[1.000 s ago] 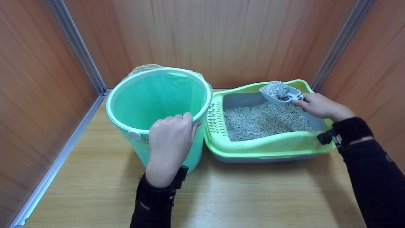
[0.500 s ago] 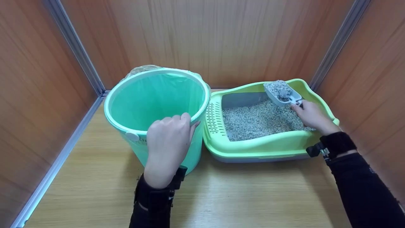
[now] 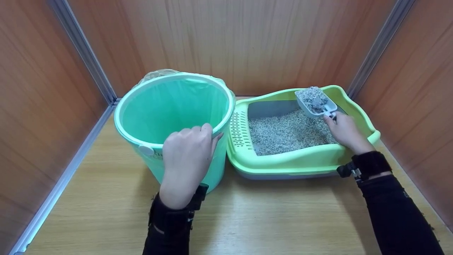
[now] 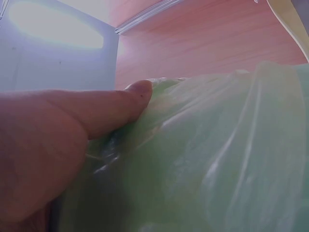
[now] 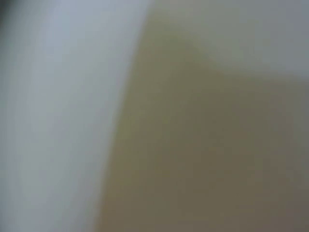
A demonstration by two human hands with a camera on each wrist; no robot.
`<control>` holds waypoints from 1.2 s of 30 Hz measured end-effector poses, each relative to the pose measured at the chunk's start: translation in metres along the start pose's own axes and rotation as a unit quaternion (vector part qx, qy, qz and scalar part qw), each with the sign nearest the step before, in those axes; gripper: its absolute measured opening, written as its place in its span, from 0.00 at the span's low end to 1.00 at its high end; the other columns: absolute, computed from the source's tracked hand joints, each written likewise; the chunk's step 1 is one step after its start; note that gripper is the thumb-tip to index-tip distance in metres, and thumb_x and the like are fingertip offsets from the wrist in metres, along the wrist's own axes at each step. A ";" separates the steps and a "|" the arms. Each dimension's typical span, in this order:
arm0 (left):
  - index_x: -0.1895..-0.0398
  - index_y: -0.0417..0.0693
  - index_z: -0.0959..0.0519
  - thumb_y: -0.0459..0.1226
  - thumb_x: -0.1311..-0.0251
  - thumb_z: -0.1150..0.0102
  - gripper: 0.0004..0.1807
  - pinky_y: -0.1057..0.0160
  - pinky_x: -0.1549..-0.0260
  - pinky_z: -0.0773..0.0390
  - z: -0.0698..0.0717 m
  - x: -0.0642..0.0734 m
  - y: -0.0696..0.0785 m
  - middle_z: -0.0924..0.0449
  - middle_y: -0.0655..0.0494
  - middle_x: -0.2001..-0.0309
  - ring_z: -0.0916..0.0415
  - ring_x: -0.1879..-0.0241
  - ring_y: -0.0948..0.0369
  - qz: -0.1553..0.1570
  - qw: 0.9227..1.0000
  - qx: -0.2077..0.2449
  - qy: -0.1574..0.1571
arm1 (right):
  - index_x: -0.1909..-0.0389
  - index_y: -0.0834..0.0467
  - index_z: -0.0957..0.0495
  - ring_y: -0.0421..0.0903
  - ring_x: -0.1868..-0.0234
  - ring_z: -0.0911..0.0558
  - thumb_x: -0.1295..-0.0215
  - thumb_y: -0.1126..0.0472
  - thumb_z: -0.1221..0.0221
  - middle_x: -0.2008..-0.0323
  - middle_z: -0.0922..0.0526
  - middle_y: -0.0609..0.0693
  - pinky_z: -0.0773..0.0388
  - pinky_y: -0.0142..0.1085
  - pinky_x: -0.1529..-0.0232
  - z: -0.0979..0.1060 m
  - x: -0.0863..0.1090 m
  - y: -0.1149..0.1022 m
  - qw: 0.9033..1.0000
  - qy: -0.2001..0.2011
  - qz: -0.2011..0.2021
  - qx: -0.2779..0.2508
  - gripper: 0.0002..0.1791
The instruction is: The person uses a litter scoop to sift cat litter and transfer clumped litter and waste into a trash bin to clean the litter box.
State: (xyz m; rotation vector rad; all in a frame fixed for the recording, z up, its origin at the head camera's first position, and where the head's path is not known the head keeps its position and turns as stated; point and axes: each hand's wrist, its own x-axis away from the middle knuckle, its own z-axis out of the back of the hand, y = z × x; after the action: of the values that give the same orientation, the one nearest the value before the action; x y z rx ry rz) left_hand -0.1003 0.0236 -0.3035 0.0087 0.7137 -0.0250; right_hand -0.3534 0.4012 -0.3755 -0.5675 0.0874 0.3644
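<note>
My left hand (image 3: 187, 152) grips the near rim of a mint-green trash can (image 3: 148, 170), fingers over the edge and thumb outside. In the left wrist view the thumb (image 4: 116, 106) lies along the thin clear bag (image 4: 231, 145) that lines the can. With my right hand (image 3: 345, 131) I hold a pale blue litter scoop (image 3: 331, 106) by its handle. Grey litter with clumps (image 3: 313, 99) is heaped in it. The scoop is over the back right of the litter box (image 3: 283, 164), above the litter bed (image 3: 283, 131). The right wrist view is a blur.
Litter box and trash can stand side by side on a wood-grain floor (image 3: 254, 219), the can at left. Wood panels (image 3: 219, 42) with grey metal corner strips (image 3: 83, 53) enclose the back and both sides. A slotted ledge (image 3: 239, 131) forms the box's left end.
My right hand has come slightly left and turned, so the loaded scoop points further back and sits a little right of before. The left hand keeps its grip on the rim.
</note>
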 end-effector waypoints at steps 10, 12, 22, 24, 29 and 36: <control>0.82 0.47 0.33 0.50 0.29 0.31 0.29 0.62 0.84 0.45 -0.001 -0.001 -0.001 0.42 0.57 0.86 0.39 0.88 0.57 -0.005 1.000 -0.006 0.002 | 0.62 0.62 0.28 0.49 0.75 0.30 0.14 0.48 0.53 0.75 0.30 0.51 0.35 0.41 0.75 -0.002 0.005 0.001 0.999 0.046 -0.002 0.011 0.22; 0.83 0.47 0.33 0.49 0.29 0.30 0.29 0.61 0.84 0.44 -0.001 0.000 -0.002 0.41 0.57 0.86 0.39 0.88 0.56 -0.005 1.000 -0.006 0.007 | 0.63 0.62 0.28 0.50 0.75 0.30 0.14 0.48 0.53 0.75 0.31 0.51 0.35 0.43 0.74 -0.003 0.005 0.001 0.999 0.049 -0.002 0.016 0.21; 0.82 0.46 0.33 0.50 0.29 0.31 0.29 0.61 0.84 0.43 -0.001 0.001 -0.002 0.40 0.56 0.86 0.39 0.88 0.56 -0.004 1.000 -0.010 0.008 | 0.60 0.63 0.27 0.49 0.74 0.30 0.14 0.48 0.53 0.73 0.28 0.53 0.35 0.42 0.74 -0.003 0.006 -0.001 0.998 0.060 0.000 0.008 0.22; 0.82 0.46 0.33 0.50 0.29 0.31 0.29 0.62 0.84 0.44 -0.001 0.001 -0.002 0.40 0.56 0.86 0.38 0.88 0.56 -0.004 1.000 -0.010 0.006 | 0.59 0.63 0.26 0.49 0.74 0.30 0.14 0.47 0.54 0.72 0.28 0.53 0.35 0.41 0.75 -0.002 0.006 0.000 0.998 0.061 -0.003 0.004 0.22; 0.81 0.46 0.32 0.50 0.28 0.31 0.29 0.61 0.83 0.43 -0.001 0.001 -0.001 0.40 0.56 0.86 0.38 0.88 0.56 -0.004 1.000 -0.008 0.005 | 0.60 0.61 0.29 0.48 0.75 0.31 0.14 0.45 0.55 0.73 0.30 0.52 0.36 0.40 0.76 0.000 0.008 0.000 0.998 0.060 -0.011 0.001 0.23; 0.82 0.46 0.32 0.50 0.29 0.31 0.29 0.61 0.84 0.44 -0.001 0.000 0.000 0.40 0.56 0.86 0.39 0.88 0.56 -0.006 1.000 -0.007 0.008 | 0.58 0.61 0.28 0.51 0.73 0.30 0.14 0.45 0.54 0.72 0.29 0.54 0.34 0.44 0.72 0.001 0.009 0.000 0.999 0.048 -0.012 0.016 0.23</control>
State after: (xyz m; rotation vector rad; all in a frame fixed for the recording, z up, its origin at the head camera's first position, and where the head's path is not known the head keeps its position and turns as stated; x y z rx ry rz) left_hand -0.1009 0.0232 -0.3045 -0.0092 0.7295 -0.0312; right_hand -0.3449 0.4049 -0.3763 -0.5543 0.1785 0.3108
